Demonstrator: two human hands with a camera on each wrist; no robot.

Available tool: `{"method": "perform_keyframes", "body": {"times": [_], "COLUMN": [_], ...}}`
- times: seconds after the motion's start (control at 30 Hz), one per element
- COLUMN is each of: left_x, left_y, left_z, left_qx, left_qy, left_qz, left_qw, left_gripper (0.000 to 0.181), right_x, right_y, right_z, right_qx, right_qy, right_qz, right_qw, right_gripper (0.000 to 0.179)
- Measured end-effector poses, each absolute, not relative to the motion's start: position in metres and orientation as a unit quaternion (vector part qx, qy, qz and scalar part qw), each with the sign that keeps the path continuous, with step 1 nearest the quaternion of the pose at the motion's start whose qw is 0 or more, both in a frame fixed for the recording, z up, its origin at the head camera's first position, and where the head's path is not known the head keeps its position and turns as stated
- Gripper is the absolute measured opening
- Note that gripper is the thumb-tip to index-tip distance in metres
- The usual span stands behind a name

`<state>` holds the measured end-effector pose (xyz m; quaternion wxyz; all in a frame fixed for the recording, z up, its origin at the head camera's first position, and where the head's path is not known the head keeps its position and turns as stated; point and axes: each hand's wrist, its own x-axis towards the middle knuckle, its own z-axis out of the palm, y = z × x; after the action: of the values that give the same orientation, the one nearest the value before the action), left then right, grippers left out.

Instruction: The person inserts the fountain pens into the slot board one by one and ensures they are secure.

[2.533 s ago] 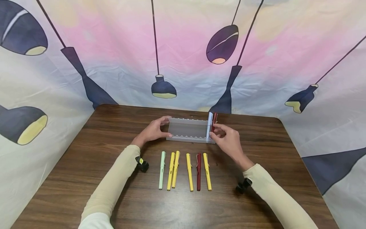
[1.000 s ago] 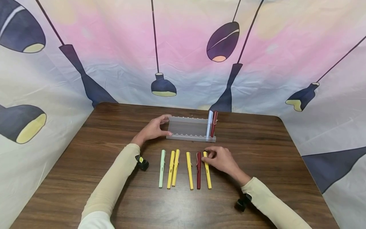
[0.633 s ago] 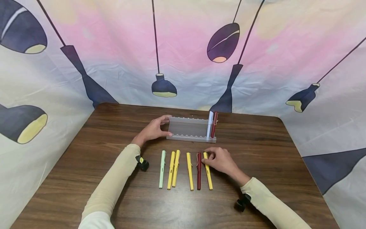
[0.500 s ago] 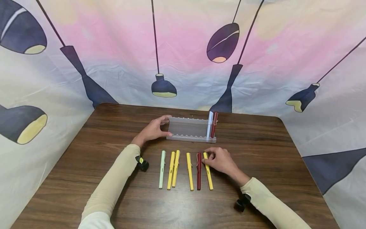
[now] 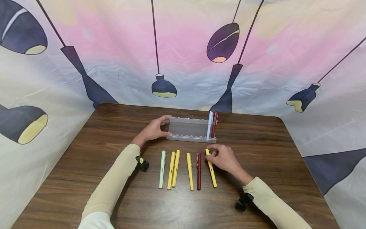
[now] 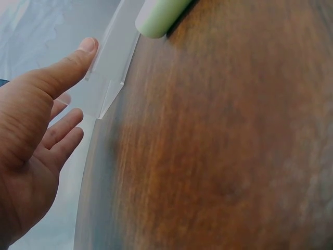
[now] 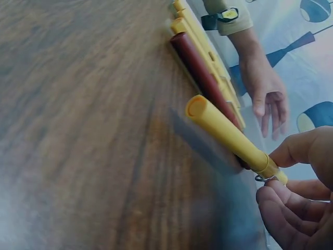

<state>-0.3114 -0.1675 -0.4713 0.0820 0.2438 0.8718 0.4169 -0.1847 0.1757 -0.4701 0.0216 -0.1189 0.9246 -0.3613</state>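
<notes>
The right hand pinches the rightmost yellow fountain pen by its cap above the bench, seemingly the pick-up step, while the left hand grips the clear pen rack, so next it likely needs slotting beside the pale-blue pen.

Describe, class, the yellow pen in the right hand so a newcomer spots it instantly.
On the brown table, find the row of pens in front of the clear rack. The yellow pen is at the row's right end, the only one pinched by the right hand.
</notes>
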Motion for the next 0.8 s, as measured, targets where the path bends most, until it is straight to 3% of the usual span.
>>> {"method": "perform_keyframes", "body": {"times": [0.8], "left_x": [-0.311], "left_y": [-0.167], "left_z": [-0.471], "left_qx": [0.251], "left_qy": [0.869], "left_qz": [0.418], "left_qw": [0.076], "left_gripper": [0.092], "right_x": [-0.192], "right_y": [0.177], "right_z": [-0.443], "right_qx": [-0.141], "right_qy": [0.905], "right_qz": [-0.394], "right_qw": [-0.080], "right_gripper": [0.035]}}
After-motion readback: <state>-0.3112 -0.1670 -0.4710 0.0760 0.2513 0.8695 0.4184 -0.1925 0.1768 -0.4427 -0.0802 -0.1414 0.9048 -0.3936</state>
